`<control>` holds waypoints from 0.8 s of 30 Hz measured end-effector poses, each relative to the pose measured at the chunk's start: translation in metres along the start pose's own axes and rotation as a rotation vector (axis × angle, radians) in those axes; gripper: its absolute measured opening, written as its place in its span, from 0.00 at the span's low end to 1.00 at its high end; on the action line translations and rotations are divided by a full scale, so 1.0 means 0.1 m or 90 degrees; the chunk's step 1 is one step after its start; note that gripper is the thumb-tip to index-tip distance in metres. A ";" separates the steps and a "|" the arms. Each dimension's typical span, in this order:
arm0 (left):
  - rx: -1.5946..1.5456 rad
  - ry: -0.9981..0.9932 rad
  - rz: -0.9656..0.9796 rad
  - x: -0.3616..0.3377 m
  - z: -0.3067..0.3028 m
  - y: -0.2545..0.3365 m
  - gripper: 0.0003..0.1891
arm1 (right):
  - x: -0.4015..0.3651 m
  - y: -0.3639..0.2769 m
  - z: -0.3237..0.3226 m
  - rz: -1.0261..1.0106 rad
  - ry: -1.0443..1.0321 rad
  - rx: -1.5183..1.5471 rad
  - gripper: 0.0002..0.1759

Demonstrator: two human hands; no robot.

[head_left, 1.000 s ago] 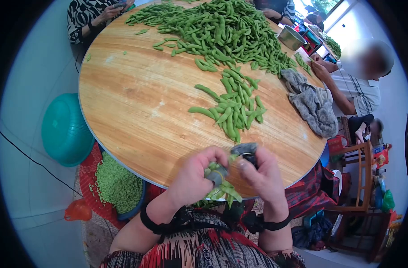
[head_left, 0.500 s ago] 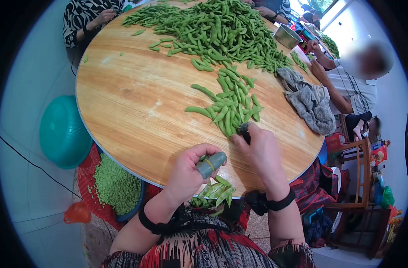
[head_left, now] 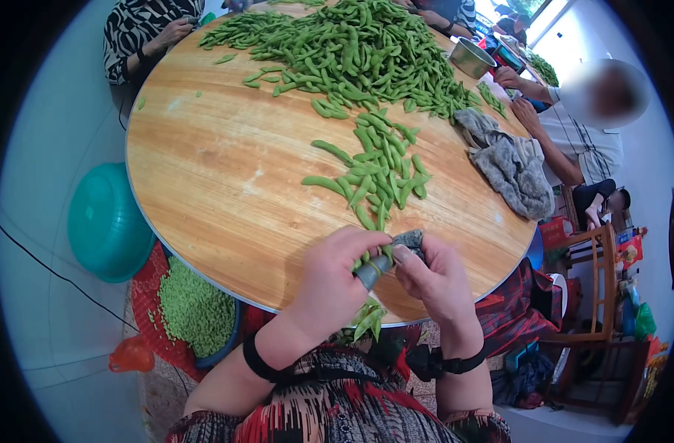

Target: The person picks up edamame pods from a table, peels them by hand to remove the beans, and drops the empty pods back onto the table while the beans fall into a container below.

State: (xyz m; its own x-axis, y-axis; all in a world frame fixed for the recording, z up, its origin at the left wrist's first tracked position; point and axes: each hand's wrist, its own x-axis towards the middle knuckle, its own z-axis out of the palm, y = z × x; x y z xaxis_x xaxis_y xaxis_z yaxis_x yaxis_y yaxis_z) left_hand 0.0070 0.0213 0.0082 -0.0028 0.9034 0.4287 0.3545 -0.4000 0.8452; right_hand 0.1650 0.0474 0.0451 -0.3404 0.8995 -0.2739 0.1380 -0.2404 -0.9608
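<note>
My left hand (head_left: 337,269) is closed around green soybean pods (head_left: 365,258), which show between its fingers. A grey-green finger cover (head_left: 372,272) with a yellow band sits on its thumb. Close against it on the right, my right hand (head_left: 441,280) pinches at a pod (head_left: 387,252); a dark grey cover (head_left: 408,238) is on one of its fingers. The fingertips partly hide the pods. Just beyond both hands lies a small loose group of pods (head_left: 381,170). Opened pale-green pod shells (head_left: 368,319) lie at the table's near edge, below my hands.
A large heap of pods (head_left: 359,52) covers the far side of the round wooden table (head_left: 204,184). A grey cloth (head_left: 510,166) and a metal bowl (head_left: 472,58) lie right. Shelled beans (head_left: 193,306) fill a container beside a teal basin (head_left: 108,221). Other people sit around.
My right hand has drawn back from the loose pods toward me. My left hand has moved right and slightly forward, and the two hands now meet at a pod.
</note>
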 end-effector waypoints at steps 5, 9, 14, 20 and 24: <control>-0.613 0.059 -0.353 -0.01 -0.06 -0.01 0.07 | -0.14 0.00 0.12 -0.044 0.058 0.026 0.12; -0.656 0.085 -0.380 -0.05 -0.04 -0.01 0.06 | -0.16 0.09 0.06 0.023 -0.132 0.113 0.14; -0.466 0.062 -0.359 -0.06 -0.05 0.00 0.05 | -0.16 0.13 0.07 0.067 -0.156 0.168 0.13; -0.529 0.050 -0.349 -0.08 0.02 0.00 0.04 | -0.16 0.13 0.10 0.078 -0.134 0.211 0.11; -0.819 -0.102 -0.434 0.00 -0.15 -0.06 0.05 | -0.18 0.09 0.11 0.130 -0.166 0.327 0.10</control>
State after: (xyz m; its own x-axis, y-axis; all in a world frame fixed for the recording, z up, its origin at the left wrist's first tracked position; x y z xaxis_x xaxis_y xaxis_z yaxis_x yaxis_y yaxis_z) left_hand -0.0092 0.0212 0.0080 0.3071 0.9430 -0.1283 -0.7346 0.3206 0.5979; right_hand 0.1625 0.0255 0.0410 -0.5800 0.7135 -0.3931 -0.2197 -0.6016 -0.7680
